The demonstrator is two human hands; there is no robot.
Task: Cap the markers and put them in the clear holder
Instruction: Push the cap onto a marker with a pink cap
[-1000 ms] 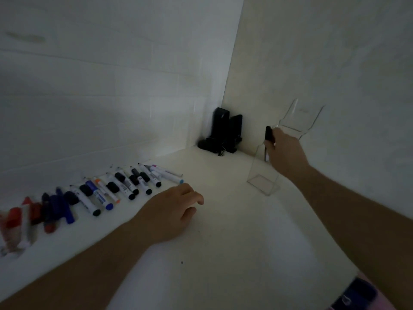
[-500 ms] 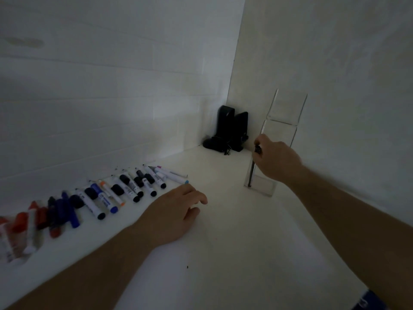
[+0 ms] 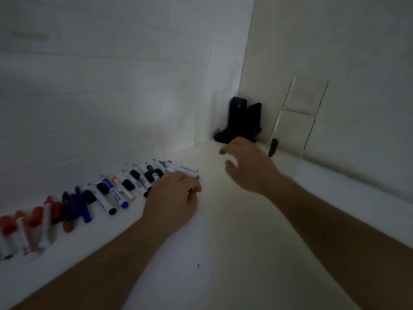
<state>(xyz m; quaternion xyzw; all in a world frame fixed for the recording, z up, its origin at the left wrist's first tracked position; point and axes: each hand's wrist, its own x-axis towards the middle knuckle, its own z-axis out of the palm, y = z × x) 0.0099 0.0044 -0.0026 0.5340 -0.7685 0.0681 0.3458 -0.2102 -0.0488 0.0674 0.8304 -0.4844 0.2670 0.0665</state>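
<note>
The left hand [image 3: 173,199] is seen curled loosely over the near end of the marker row [image 3: 107,193], fingertips on a light marker with a blue tip [image 3: 192,174]. The right hand [image 3: 248,166] is held above the white surface [image 3: 223,253], fingers spread and empty. The black-capped marker [image 3: 273,147], gripped half a second ago, now stands inside the clear holder [image 3: 297,121]; the right hand has drawn back leftward.

Head view, forward-down, near hands
</note>
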